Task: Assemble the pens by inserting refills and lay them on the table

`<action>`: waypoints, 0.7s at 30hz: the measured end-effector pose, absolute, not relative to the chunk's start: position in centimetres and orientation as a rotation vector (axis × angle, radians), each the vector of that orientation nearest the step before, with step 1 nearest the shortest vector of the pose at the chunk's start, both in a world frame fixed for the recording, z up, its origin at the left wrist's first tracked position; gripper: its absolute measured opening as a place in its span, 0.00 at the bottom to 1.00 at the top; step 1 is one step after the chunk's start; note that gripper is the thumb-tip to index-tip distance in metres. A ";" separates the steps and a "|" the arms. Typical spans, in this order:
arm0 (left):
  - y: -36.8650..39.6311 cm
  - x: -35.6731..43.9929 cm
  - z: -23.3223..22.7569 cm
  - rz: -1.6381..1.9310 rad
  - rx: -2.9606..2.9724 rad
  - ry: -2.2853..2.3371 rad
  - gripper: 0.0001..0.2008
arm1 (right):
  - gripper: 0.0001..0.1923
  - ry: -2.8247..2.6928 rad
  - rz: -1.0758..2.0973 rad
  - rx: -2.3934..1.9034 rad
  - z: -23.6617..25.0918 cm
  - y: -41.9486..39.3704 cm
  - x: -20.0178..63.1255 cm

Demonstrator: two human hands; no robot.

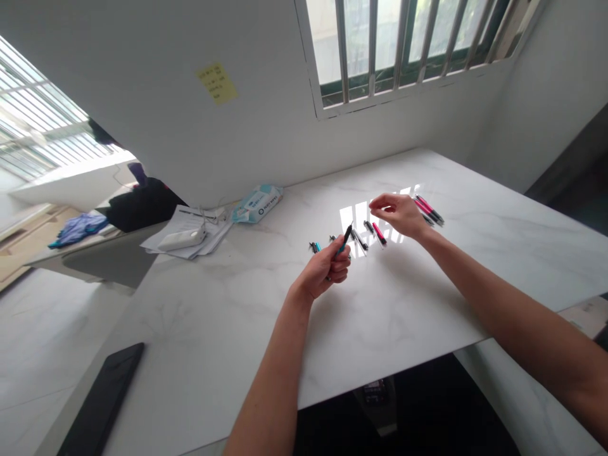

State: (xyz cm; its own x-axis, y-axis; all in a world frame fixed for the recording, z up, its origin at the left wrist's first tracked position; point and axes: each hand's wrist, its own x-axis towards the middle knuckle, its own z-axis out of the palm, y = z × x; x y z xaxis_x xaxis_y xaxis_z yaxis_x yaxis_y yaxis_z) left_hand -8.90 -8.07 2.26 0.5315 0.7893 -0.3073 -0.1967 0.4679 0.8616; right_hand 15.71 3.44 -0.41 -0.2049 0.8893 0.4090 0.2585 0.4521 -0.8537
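Observation:
My left hand point(327, 267) is closed around a blue pen point(342, 246) with a black end pointing up and away. It is over the table, in front of a short row of pens, and partly hides some of them. Behind it lie a light blue pen point(317, 247) and a black-and-clear pen point(360, 239). My right hand point(401, 214) hovers past a pink pen point(379, 233), thumb and fingertips pinched together; whatever they hold, if anything, is too small to make out. Just right of that hand rests a group of pink and black pens point(430, 210).
The white marbled table point(228, 329) reaches the wall. A wipes packet point(258, 204) sits at the back, beside papers point(164, 231) with a white device point(183, 238) on top. A black tablet-like slab point(102, 399) lies at the left edge. A barred window point(403, 50) is above.

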 end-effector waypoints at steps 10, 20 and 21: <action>-7.9 -9.0 2.1 0.757 0.861 0.813 0.27 | 0.10 -1.879 0.528 -1.445 -4.9 6.3 18.4; -7.2 -10.0 1.1 0.829 0.814 0.710 0.26 | 0.33 -1.461 1.039 -0.717 10.5 -1.3 16.7; -7.2 -10.1 1.1 0.836 0.806 0.710 0.26 | 0.38 -1.452 1.087 -0.649 12.9 -2.8 16.9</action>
State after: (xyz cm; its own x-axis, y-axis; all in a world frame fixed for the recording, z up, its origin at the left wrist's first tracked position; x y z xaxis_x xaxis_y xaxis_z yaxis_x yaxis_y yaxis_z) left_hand -10.10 -7.17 1.14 0.4858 0.8454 -0.2221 -0.3560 0.4235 0.8330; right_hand 16.88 -2.75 12.93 -0.1949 0.8712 0.4505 -0.1872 0.4179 -0.8890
